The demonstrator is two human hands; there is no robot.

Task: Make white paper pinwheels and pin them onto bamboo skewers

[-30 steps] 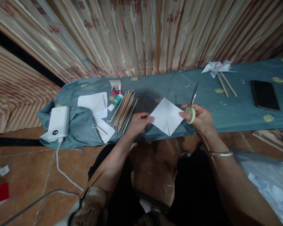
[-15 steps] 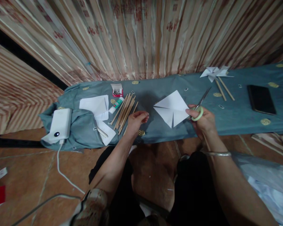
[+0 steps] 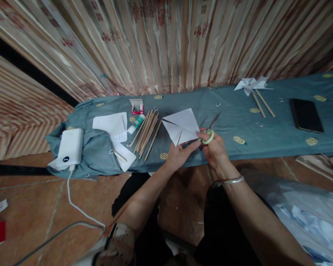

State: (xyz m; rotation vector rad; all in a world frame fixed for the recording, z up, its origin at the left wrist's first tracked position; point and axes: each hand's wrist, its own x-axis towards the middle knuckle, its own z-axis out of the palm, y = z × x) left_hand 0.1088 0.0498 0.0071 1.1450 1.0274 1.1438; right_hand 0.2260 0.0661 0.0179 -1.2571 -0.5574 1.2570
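A white square of paper (image 3: 184, 123) with slits cut in from its corners is held just over the cloth-covered table. My right hand (image 3: 215, 149) is closed round scissors (image 3: 209, 136) with pale green handles, their blades pointing up and away. Its thumb also pins the paper's right corner. From below, my left hand (image 3: 179, 157) grips the paper's lower edge, its thumb stretched toward the right hand and its other fingers partly hidden behind the sheet. Left of the paper lie several thin wooden sticks (image 3: 147, 133).
Beside the sticks are a glue tube (image 3: 136, 124), a small red box of metal pins (image 3: 137, 107) and white paper pieces (image 3: 111, 122). A white power bank (image 3: 70, 146) sits at the left end. Paper pinwheels (image 3: 251, 85) on sticks and a black phone (image 3: 306, 115) lie at right.
My right hand has brought the paper and scissors to the left. My left hand has moved right and taken hold of the paper's lower edge.
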